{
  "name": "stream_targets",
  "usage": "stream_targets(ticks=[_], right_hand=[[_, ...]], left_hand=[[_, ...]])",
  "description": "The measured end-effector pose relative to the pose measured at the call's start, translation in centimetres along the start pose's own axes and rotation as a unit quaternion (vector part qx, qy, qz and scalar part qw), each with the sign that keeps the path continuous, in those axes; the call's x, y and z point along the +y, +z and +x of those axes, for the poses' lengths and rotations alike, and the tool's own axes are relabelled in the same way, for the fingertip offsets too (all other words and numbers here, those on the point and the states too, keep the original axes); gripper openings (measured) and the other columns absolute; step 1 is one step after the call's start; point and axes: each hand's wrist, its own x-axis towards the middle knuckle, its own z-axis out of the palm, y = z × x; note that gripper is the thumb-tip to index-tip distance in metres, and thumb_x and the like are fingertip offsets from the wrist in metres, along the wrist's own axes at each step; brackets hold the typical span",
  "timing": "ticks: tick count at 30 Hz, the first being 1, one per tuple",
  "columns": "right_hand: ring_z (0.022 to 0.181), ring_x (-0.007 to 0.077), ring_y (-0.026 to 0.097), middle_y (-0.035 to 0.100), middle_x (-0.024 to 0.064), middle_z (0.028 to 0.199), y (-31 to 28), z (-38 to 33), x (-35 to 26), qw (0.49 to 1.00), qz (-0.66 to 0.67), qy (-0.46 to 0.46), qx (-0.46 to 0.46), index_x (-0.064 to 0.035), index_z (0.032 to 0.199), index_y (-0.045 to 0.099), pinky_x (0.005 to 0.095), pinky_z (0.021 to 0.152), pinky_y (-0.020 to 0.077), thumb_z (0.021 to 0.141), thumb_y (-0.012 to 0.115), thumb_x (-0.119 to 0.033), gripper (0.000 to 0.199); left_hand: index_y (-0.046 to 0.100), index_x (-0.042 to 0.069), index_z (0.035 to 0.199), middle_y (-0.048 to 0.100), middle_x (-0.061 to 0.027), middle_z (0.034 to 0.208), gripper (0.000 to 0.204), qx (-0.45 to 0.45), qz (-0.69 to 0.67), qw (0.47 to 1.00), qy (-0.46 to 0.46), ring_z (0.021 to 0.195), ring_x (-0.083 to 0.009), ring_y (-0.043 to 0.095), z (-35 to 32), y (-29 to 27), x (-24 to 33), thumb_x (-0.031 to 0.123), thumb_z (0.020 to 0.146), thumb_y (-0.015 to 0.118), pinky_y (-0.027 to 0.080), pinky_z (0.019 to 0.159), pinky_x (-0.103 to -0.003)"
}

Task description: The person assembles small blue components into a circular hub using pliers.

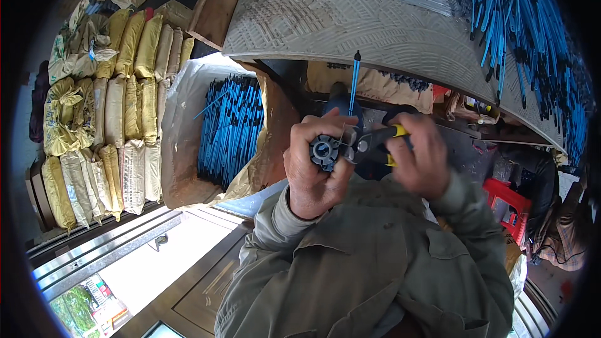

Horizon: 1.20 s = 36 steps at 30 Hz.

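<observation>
My left hand [308,181] is closed round a dark grey, round plastic piece [315,158] with notches about its rim and a hole in the middle. My right hand [422,156] grips a pair of pliers [377,138] with yellow and black handles; this hand is slightly blurred. The metal jaws sit right beside the grey piece, by the left fingertips, where thin wire shows. What the jaws touch is hard to make out. A thin blue rod [355,84] with a black tip stands out beyond my left fingers; its lower end is hidden.
A large open sack [172,156] full of blue rods [231,128] stands to the left. Stacked yellow and beige packages [116,112] lie beyond it. Ahead, a patterned tabletop [300,19] bears grey pieces and heaped blue rods [507,19]. A red stool [510,209] is at right.
</observation>
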Motion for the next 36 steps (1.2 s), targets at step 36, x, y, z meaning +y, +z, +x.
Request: stream_targets(ticks=[36], right_hand=[[0.065, 0.0235, 0.06, 0.059, 0.0126, 0.091, -8.5, 6.2, 6.7, 0.768, 0.362, 0.014, -0.528, 0.001, 0.107, 0.047, 0.0318, 0.058, 0.0494, 0.084, 0.062, -0.033, 0.044]], left_hand=[[0.059, 0.0, 0.106, 0.063, -0.0085, 0.093, 0.056, -0.185, -0.074, 0.98, 0.004, 0.072, -0.0172, 0.058, 1.7, -1.7, 0.1, 0.011, 0.057, 0.084, 0.045, 0.066, -0.027]])
